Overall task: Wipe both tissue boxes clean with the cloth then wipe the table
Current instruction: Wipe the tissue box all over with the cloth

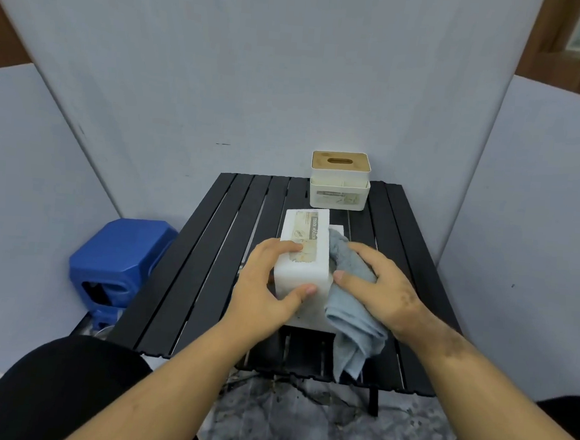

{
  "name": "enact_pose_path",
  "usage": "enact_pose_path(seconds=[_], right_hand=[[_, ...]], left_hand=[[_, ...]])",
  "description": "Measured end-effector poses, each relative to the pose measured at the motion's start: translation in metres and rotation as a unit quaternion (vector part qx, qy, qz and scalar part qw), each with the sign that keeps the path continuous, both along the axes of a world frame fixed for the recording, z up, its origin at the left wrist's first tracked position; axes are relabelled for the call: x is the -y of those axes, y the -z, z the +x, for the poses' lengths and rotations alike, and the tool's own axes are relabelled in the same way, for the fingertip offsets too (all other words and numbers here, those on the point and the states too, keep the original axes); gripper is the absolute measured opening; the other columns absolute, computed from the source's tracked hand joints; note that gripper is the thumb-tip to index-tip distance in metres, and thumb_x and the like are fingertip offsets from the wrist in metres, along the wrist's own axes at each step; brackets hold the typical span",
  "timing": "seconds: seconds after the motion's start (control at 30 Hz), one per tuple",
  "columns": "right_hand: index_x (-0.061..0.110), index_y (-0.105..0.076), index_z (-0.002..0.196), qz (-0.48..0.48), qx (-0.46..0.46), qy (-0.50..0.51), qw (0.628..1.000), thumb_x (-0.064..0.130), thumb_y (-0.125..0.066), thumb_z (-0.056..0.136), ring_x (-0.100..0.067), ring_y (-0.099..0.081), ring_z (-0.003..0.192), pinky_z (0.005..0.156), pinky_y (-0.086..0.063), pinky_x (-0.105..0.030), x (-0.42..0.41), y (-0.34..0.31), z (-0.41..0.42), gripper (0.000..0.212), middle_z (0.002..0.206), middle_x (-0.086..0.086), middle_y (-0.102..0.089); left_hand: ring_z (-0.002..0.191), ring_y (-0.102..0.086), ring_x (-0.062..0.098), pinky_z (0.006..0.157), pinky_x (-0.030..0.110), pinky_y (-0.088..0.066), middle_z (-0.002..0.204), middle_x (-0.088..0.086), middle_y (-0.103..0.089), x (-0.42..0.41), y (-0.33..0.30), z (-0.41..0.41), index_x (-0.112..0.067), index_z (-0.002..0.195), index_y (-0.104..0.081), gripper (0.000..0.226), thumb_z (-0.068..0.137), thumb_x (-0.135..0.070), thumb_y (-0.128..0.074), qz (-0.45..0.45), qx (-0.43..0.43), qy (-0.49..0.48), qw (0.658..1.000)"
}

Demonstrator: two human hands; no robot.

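Between both grips, the rigid, light tissue box (305, 255) is clamped at its near end by the left grip (270, 287), while the right grip (376, 287) presses the soft cloth (353, 324) to its side.

1. I see the worktop (210, 265) at the frame's centre, with a stool (121, 263) beside it at the left.
2. One tissue box (340, 180) stands at the worktop's far edge, right of centre.
3. Below it in frame, the near tissue box (305, 255) sits mid-worktop, tilted.
4. My left hand (266, 287) is on its left, and the cloth (354, 310) is pressed to its right under my right hand (383, 288).
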State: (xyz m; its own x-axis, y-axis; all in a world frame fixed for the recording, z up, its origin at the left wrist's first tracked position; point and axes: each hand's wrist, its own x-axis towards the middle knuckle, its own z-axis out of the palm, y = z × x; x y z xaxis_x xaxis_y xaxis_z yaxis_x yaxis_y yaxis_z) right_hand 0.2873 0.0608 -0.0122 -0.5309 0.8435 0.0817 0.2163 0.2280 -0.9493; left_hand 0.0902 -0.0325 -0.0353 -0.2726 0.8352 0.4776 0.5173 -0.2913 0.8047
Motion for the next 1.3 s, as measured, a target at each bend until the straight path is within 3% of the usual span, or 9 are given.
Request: enact_pose_path(seconds=[0.1,0.2,0.3,0.43,0.57,0.73,0.97,1.13,1.3], right_hand=[[0.040,-0.059,0.124,0.030,0.026,0.007,0.999,0.027,-0.078,0.081,-0.001,-0.056,0.114,0.096,-0.048,-0.022,0.031,0.011,0.014,0.048,0.125,0.017,-0.058],[0.039,-0.064,0.118,0.039,0.039,0.024,0.998,0.031,-0.075,0.079,-0.006,-0.062,0.108,0.093,-0.054,-0.031,0.021,0.000,0.019,0.042,0.117,0.015,-0.065],[0.030,-0.065,0.118,0.038,0.042,0.038,0.998,0.026,-0.069,0.088,-0.005,-0.064,0.100,0.085,-0.053,-0.027,-0.009,-0.022,0.008,0.031,0.107,0.014,-0.068],[0.034,-0.068,0.110,0.069,0.071,-0.005,0.995,0.023,-0.063,0.085,0.000,-0.061,0.104,0.094,-0.050,-0.025,-0.022,-0.027,-0.020,0.029,0.110,0.012,-0.067],[0.033,-0.063,0.120,0.081,0.067,0.037,0.994,0.019,-0.062,0.088,-0.003,-0.054,0.105,0.078,-0.041,-0.010,0.011,-0.011,-0.013,0.036,0.114,0.005,-0.056],[0.024,-0.055,0.133,0.105,0.015,0.099,0.989,0.011,-0.070,0.085,0.004,-0.050,0.107,0.080,-0.035,0.004,0.063,0.020,-0.005,0.052,0.120,0.000,-0.049],[0.040,-0.050,0.129,0.091,-0.088,0.180,0.975,0.007,-0.075,0.082,0.012,-0.046,0.115,0.090,-0.036,0.001,0.100,0.042,-0.016,0.063,0.125,0.009,-0.046],[0.045,-0.053,0.124,0.086,-0.112,0.133,0.981,0.006,-0.078,0.080,0.010,-0.050,0.117,0.092,-0.041,-0.004,0.083,0.018,-0.009,0.063,0.129,0.012,-0.051],[0.040,-0.058,0.125,0.080,-0.067,0.091,0.990,0.014,-0.081,0.078,-0.001,-0.053,0.120,0.104,-0.047,-0.033,0.052,-0.022,-0.003,0.058,0.127,0.022,-0.056]], left_hand=[[0.124,-0.059,0.017,0.083,0.031,-0.060,0.138,-0.017,-0.053,-0.001,-0.001,-0.006,-0.041,0.126,-0.058,0.054,0.078,-0.039,-0.082,-0.016,0.019,0.018,1.000],[0.121,-0.061,0.015,0.078,0.024,-0.058,0.139,-0.020,-0.053,0.000,-0.002,-0.008,-0.044,0.125,-0.058,0.053,0.080,-0.030,-0.082,-0.031,0.039,0.036,0.998],[0.119,-0.062,0.016,0.076,0.026,-0.058,0.140,-0.017,-0.054,0.001,-0.002,-0.008,-0.047,0.124,-0.058,0.053,0.081,-0.029,-0.081,-0.040,0.045,0.040,0.997],[0.122,-0.061,0.021,0.080,0.034,-0.062,0.141,-0.015,-0.054,0.001,-0.003,-0.006,-0.047,0.126,-0.056,0.054,0.081,-0.032,-0.081,-0.042,0.037,0.026,0.998],[0.122,-0.060,0.018,0.081,0.027,-0.059,0.139,-0.017,-0.054,0.002,-0.002,-0.005,-0.042,0.129,-0.056,0.054,0.082,-0.029,-0.081,-0.030,0.025,0.019,0.999],[0.116,-0.064,0.018,0.080,0.028,-0.059,0.138,-0.010,-0.057,0.004,-0.001,-0.005,-0.043,0.131,-0.055,0.056,0.083,-0.030,-0.080,-0.051,0.030,0.020,0.998],[0.103,-0.068,0.011,0.074,0.024,-0.059,0.127,-0.013,-0.064,0.011,-0.010,0.001,-0.053,0.120,-0.056,0.056,0.086,-0.018,-0.082,-0.060,0.057,0.033,0.996],[0.094,-0.067,0.007,0.071,0.020,-0.057,0.117,-0.017,-0.063,0.006,-0.035,0.005,-0.047,0.119,-0.056,0.044,0.087,-0.030,-0.081,-0.083,0.061,-0.015,0.995],[0.099,-0.065,0.008,0.065,0.016,-0.053,0.111,-0.011,-0.067,0.003,-0.064,-0.011,-0.049,0.121,-0.053,0.042,0.090,-0.035,-0.077,-0.106,0.052,-0.007,0.993]])
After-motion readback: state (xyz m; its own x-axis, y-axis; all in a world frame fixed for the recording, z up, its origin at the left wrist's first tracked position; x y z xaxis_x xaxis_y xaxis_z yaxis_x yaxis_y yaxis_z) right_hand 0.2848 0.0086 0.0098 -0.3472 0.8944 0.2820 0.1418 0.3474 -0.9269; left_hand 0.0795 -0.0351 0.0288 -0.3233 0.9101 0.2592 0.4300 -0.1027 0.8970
